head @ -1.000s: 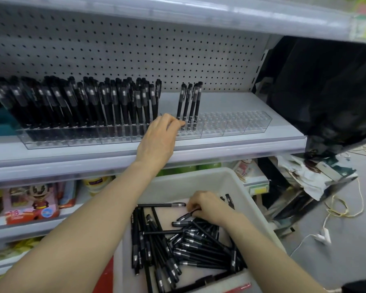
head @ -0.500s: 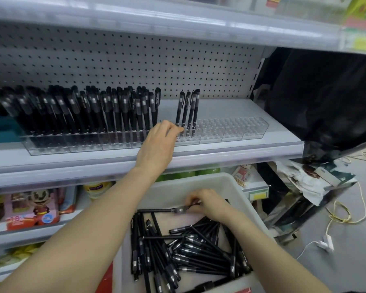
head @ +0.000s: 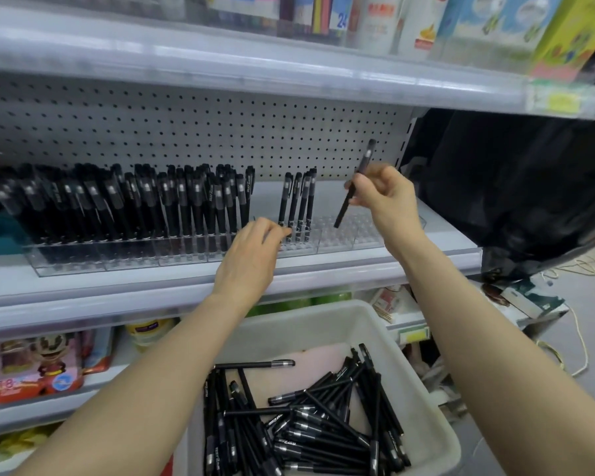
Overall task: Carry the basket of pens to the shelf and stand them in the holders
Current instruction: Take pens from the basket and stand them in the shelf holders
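Note:
Clear plastic pen holders (head: 337,240) run along the grey shelf (head: 186,283). Several black pens (head: 124,207) stand in the left holders, and a short row of black pens (head: 298,204) stands near the middle. My right hand (head: 385,197) pinches one black pen (head: 354,183), tilted, tip down just above the bare holder cells on the right. My left hand (head: 255,255) rests on the holder's front edge with loosely bent fingers, beside the short row. Below, a white basket (head: 426,420) holds a heap of loose black pens (head: 306,424).
An upper shelf (head: 289,67) with colourful boxes overhangs the pens. A pegboard back wall (head: 186,132) stands behind them. Lower shelves on the left carry packaged goods (head: 35,365). Black plastic sheeting (head: 512,187) and cables on the floor lie to the right.
My right hand has left the basket and risen to the shelf with one pen pinched in it. My left hand has stayed on the holder's front edge.

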